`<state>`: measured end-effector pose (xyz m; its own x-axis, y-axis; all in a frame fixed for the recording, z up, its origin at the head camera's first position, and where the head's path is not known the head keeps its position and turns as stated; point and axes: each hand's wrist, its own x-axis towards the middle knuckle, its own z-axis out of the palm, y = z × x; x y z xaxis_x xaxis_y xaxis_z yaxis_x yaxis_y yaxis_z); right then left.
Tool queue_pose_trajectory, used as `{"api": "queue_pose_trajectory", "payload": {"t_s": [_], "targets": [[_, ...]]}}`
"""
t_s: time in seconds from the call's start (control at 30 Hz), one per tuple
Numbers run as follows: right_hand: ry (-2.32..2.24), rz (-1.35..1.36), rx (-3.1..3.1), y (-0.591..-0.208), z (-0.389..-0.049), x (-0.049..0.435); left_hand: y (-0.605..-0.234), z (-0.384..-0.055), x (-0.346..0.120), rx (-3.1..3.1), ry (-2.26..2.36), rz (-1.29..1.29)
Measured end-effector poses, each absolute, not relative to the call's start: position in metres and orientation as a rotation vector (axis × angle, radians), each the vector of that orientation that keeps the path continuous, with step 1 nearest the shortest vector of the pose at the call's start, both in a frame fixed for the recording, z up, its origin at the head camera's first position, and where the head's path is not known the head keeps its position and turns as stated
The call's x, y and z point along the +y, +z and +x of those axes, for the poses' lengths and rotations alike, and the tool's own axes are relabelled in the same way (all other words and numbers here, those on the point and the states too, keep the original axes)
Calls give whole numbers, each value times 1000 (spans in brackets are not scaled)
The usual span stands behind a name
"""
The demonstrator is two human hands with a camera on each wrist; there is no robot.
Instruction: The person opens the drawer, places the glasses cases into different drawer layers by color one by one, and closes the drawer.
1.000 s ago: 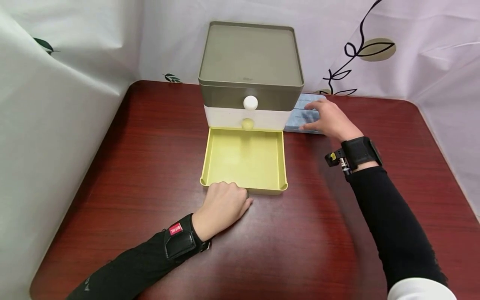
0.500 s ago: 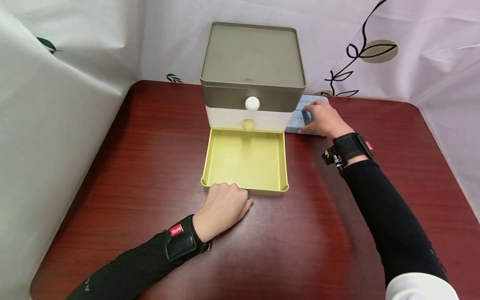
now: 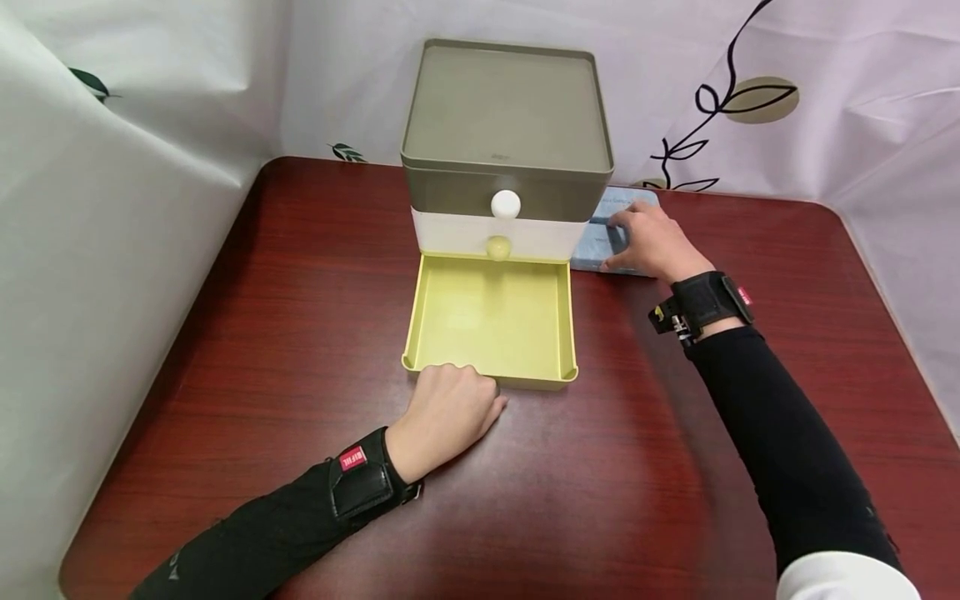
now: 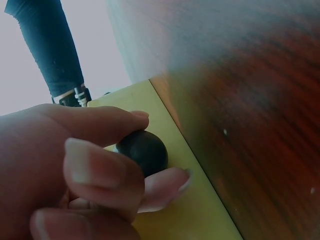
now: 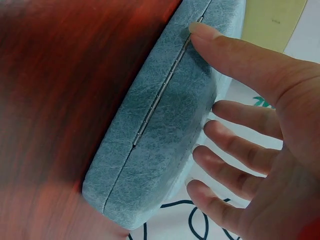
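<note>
In the left wrist view, my left hand (image 3: 450,412) pinches a dark round knob (image 4: 145,150) between thumb and fingers. This knob is on the front of the yellow drawer (image 3: 491,321), which is pulled out and has a bare floor. My right hand (image 3: 654,242) grips a blue-grey glasses case (image 5: 160,130) lying beside the drawer box. Its thumb presses the metal hinge side and the fingertips touch the upper far side. In the head view a dark line crosses the blue surface; I cannot tell if a second case lies behind. The drawer box hides its left end.
The drawer box (image 3: 510,108) has a grey-brown top tier with a white knob (image 3: 506,204) and a white tier with a yellow knob (image 3: 498,247), both pushed in. White patterned cloth (image 3: 345,75) hangs behind the dark red table (image 3: 315,292).
My right hand has come down onto the glasses case, its thumb and fingers closing on it. The left hand stays on the knob, and the drawer has not moved.
</note>
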<state>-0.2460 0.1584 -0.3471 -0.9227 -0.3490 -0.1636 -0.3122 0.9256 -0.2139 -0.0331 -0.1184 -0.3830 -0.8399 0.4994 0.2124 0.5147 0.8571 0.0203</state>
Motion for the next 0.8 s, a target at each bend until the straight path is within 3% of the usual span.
{"api": "queue_pose_trajectory", "payload": {"t_s": [0.8], "targets": [[-164,-483,2729,-351,-250,151,-382,-32,-119,-2834,-103,-776]]}}
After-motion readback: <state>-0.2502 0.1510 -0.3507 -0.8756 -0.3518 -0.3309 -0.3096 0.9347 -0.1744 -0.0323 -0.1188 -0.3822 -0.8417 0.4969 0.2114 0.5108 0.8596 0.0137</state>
